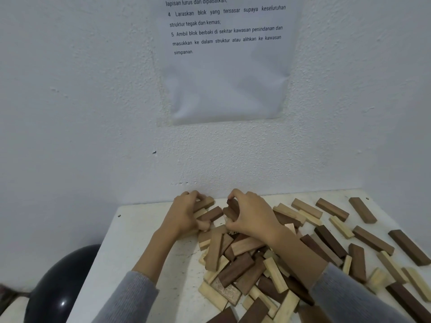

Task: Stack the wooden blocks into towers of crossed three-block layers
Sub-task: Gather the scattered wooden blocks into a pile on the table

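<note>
Our left hand (184,214) gripped several blocks (206,203); our right hand (253,216) pinched a dark block (233,205). A loose pile (238,269) covered the white table (140,241).

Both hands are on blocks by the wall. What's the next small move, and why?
Probably set the dark block that the right hand grips down beside the tan block in the left hand, on the table near the wall, to start a three-block layer. No layer stands yet, and the rest lie in a loose pile.
</note>
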A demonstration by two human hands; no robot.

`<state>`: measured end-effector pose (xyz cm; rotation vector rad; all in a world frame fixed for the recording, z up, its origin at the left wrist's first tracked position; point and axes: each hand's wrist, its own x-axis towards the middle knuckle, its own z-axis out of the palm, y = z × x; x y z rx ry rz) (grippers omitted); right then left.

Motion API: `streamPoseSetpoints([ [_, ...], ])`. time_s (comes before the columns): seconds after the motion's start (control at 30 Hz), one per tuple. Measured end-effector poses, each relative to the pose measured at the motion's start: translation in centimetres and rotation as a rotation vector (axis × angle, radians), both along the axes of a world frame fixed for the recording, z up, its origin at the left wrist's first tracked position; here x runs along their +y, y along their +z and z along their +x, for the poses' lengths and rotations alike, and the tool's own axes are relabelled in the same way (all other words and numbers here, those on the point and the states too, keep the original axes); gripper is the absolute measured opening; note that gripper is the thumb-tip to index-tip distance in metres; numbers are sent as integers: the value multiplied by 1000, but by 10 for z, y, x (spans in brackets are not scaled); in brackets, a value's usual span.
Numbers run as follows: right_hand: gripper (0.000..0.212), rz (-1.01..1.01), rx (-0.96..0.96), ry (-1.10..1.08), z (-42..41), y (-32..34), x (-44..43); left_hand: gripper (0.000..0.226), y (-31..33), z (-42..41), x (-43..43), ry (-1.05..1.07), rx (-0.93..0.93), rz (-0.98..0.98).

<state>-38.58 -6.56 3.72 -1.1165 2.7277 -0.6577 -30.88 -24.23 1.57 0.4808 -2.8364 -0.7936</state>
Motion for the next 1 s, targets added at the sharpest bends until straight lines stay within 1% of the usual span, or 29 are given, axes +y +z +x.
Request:
streamPoseSetpoints([
  [0.2, 43, -48, -78, 6, -3, -1, -3, 60, 12, 20, -10, 39, 103, 23],
  [0.33, 24, -165, -114, -80, -6, 3, -4, 57, 21, 35, -6, 58, 167, 78],
  [0.4, 17, -140, -116, -77, -7, 5, -6, 58, 25, 41, 0, 64, 195, 124],
  [0.5, 16, -26, -91, -44, -5, 6, -11, 60, 28, 45, 7, 69, 219, 165],
  [0.57, 20, 12, -91, -23, -4, 3, -14, 59, 28, 48, 9, 71, 230, 171],
  [0.73, 16, -139, -167, -92, -7, -3, -11, 58, 28, 58, 12, 92, 254, 206],
  [0.83, 21, -135, -152, -96, -8, 2, -12, 64, 29, 61, 15, 100, 275, 242],
  [0.9, 22, -215, -150, -110, -7, 3, -11, 66, 31, 63, 18, 95, 288, 264],
  [1.0, 22, -332, -179, -101, -1, 13, -3, 58, 34, 64, 27, 76, 297, 280],
])
